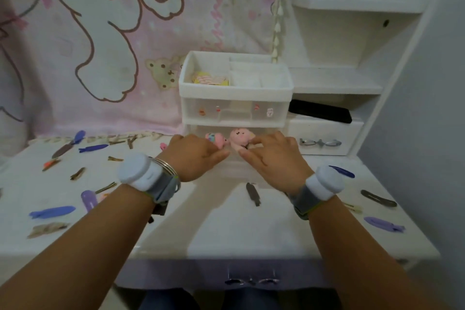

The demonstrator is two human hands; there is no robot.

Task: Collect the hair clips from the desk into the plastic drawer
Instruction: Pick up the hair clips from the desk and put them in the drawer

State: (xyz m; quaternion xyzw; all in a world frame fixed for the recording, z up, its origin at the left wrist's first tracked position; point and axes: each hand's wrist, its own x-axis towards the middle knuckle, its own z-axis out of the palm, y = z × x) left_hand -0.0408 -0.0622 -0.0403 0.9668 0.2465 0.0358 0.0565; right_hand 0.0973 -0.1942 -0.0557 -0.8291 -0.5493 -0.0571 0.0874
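A white plastic drawer unit stands at the back of the desk. Its clear lower drawer is pulled out towards me, with two small pink plush figures at its front. My left hand and my right hand both lie over the drawer's front rim with fingers curled on it, fingertips almost meeting. Hair clips are scattered over the desk: a blue one, a purple one and a brown one at left, a grey one in front of the drawer, and a lilac one at right.
More clips lie along the back left and at the right, one blue and one dark grey. The white desk ends in a front edge near me. White shelves with a small drawer stand at right; a pink cartoon cloth hangs behind.
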